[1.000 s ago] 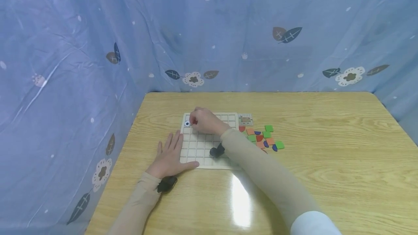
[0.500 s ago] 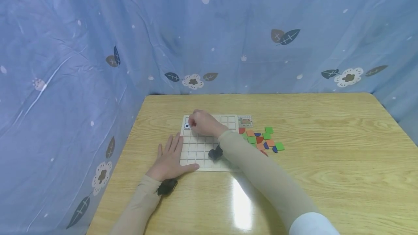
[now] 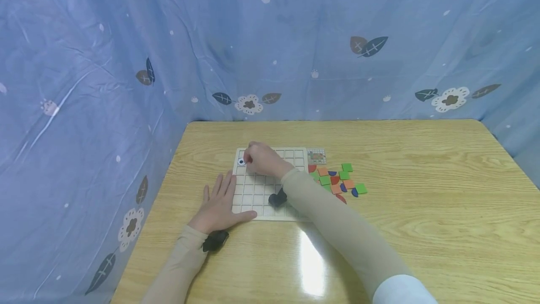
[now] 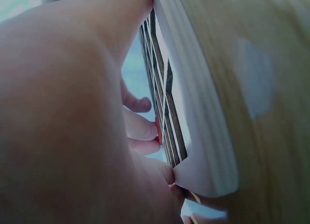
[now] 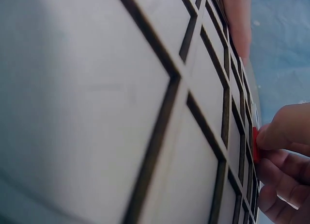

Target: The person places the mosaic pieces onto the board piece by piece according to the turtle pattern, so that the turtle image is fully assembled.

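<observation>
The red piece (image 5: 255, 145) shows edge-on in the right wrist view as a narrow strip, its long axis running up and down the frame, alongside the gridded board (image 5: 203, 151); the right hand (image 5: 283, 173) pinches it at the board's surface. In the left wrist view it is a red sliver beside the grid, again longer up and down, and the left hand (image 4: 72, 112) fills the near side. In the head view the right hand largely hides the piece over the board's far left part, next to an eye tile (image 3: 241, 162), so its direction cannot be told. The left hand lies spread wide at the board's left edge on the table (image 3: 422, 201).
</observation>
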`<state>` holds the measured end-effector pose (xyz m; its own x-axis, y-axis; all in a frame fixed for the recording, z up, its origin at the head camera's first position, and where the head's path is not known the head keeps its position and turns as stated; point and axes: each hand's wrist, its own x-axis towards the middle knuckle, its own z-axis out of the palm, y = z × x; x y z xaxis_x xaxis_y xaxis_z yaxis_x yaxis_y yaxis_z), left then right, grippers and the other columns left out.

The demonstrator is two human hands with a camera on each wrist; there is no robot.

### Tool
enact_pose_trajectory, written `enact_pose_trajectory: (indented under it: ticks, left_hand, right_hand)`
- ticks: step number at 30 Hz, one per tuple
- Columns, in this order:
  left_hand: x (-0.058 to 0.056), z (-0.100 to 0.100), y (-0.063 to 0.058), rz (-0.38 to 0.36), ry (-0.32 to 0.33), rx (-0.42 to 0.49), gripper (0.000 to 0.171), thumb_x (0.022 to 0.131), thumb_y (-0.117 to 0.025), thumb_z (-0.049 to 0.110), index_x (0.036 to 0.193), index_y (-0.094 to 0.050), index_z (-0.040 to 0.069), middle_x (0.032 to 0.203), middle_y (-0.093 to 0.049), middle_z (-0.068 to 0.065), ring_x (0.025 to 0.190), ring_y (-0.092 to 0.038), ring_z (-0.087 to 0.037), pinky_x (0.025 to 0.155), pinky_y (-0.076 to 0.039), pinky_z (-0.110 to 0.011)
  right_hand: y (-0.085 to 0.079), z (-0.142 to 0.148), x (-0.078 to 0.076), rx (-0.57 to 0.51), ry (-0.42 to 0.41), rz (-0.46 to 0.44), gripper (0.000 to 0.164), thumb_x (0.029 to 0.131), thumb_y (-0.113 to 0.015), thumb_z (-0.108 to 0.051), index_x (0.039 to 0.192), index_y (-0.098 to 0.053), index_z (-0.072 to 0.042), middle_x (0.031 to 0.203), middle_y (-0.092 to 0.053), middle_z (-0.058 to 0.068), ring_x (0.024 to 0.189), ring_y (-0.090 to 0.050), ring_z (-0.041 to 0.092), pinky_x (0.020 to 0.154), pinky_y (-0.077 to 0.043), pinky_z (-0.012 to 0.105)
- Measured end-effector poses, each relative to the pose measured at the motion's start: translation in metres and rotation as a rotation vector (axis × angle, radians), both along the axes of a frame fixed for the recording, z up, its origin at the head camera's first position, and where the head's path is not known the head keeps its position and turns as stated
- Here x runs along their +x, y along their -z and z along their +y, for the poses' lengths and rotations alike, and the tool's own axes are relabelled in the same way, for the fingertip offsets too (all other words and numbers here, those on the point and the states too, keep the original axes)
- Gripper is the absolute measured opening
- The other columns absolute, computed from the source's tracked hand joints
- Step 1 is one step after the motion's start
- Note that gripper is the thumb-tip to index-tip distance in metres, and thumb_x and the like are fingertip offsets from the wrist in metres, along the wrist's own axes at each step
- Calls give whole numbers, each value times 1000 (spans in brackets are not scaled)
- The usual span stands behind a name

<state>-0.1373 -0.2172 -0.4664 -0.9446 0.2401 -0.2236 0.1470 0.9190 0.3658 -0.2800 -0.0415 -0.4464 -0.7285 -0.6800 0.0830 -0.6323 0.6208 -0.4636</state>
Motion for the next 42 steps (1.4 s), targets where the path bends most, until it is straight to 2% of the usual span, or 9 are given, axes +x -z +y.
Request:
enact_pose_trajectory:
  ticks: [10,14,19,25,29,34,42]
  left_hand:
    - [-1,3,1,7,3,-10,127,85,-63,80,167,-5,2,176,5,-15,162,5,-41,120,1,-77]
    - [-2,3,-1,11,1,-10,127,85,-63,79,167,-6,1,176,4,-15,162,4,-42,120,0,-78]
    - [-3,3,-2,16,2,-17,127,85,-64,80,167,-8,1,176,2,-16,162,2,-42,120,0,-78]
    - [-1,2,-3,3,-8,-29,127,85,-63,80,167,-7,1,176,2,-15,162,2,-42,120,-1,-77]
    - [0,1,-3,2,-15,-34,127,85,-63,80,166,-7,1,176,2,-16,162,2,-43,120,-1,-78]
    - [1,2,-4,9,-19,-29,127,84,-64,80,166,-8,0,176,1,-17,162,1,-43,120,-1,-78]
    - [0,2,-3,3,-22,-32,127,84,-64,80,166,-8,0,176,2,-17,162,2,-43,120,-1,-77]
  right_hand:
    - [-2,9,-1,-51,10,-43,19,89,-67,-2,103,-78,-8,110,-74,5,107,-69,22,100,-55,34]
    - [-8,17,0,-69,24,-43,22,94,-64,-2,110,-78,-8,116,-73,6,113,-69,23,103,-54,36]
    - [-17,30,5,-78,53,-40,21,99,-66,-9,116,-77,-7,122,-71,7,117,-68,23,104,-54,37]
    - [-24,46,15,-81,69,-56,24,98,-65,-11,119,-76,-6,124,-70,8,119,-67,25,105,-54,39]
    - [-27,57,21,-78,73,-48,27,97,-63,-12,120,-75,-6,125,-69,8,117,-67,26,103,-54,40]
    - [-30,71,28,-73,79,-32,27,97,-63,-13,120,-76,-5,120,-70,8,106,-69,23,95,-57,39]
    - [-30,102,43,-108,134,-91,30,96,-62,-16,122,-74,-4,119,-68,5,104,-67,24,92,-57,42]
